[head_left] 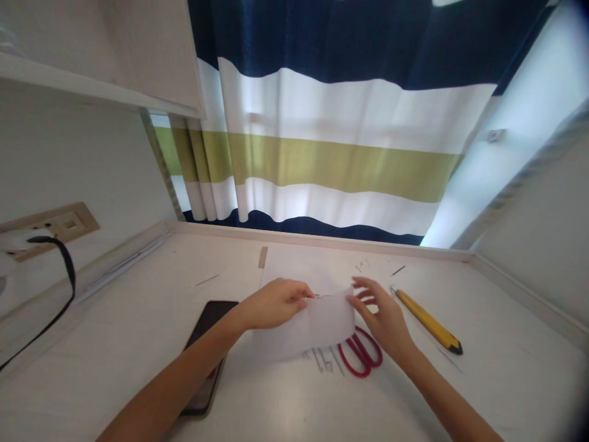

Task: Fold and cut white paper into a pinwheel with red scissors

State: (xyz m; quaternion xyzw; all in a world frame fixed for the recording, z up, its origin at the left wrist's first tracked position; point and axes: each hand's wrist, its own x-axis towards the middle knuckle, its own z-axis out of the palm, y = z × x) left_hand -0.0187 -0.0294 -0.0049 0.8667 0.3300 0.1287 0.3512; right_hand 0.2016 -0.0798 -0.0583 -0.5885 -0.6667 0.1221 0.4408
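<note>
left hand [273, 305]: I'm pinching the rectangular white paper sheet [327, 322]
right hand [378, 310]: pinched on its upper right corner
red-handled scissors [363, 355]: poking out below it

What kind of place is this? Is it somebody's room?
Probably a room in a home, maybe a bedroom, but I can't be sure. A striped curtain hangs behind a white desk, a wall socket is on the left, and someone is holding white paper.

Place: is looking like a home study corner.
Striped curtain [331, 156]: is hanging behind the surface [276, 408].
Wall socket [72, 224]: is feeding a black cord [69, 267].
</note>
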